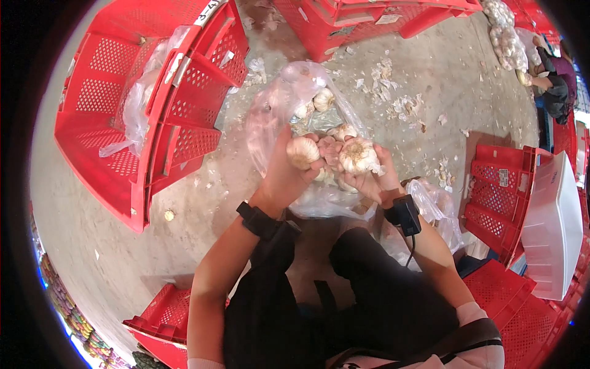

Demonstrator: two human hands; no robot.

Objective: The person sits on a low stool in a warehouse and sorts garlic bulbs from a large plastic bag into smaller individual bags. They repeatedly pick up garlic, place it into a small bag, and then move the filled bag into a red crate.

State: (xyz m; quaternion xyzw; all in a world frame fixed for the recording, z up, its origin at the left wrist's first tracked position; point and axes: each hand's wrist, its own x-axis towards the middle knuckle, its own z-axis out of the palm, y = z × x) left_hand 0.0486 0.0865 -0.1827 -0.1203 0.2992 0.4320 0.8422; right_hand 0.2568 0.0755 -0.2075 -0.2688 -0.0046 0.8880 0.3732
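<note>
Over an open clear plastic bag (261, 132) I hold garlic in both hands. My left hand (284, 166) is closed around a garlic bulb (303, 152), its thumb and fingers against the sides. Another garlic bulb (359, 155), pale with its root end showing, is gripped in my right hand (376, 178). Between the two hands sits a pinkish-purple bulb (330, 151); I cannot tell which hand supports it. Inside the bag lie several loose bulbs, among them a whitish one (323, 99) near the far side. My hands partly hide the bag's contents.
A red perforated crate (178, 117) holding a plastic bag stands at left. Another red crate (362, 24) is at the far side. Red crates (491, 190) and a white box (553, 221) stand at right. Garlic skins (409, 107) litter the floor. Another person (553, 80) sits at far right.
</note>
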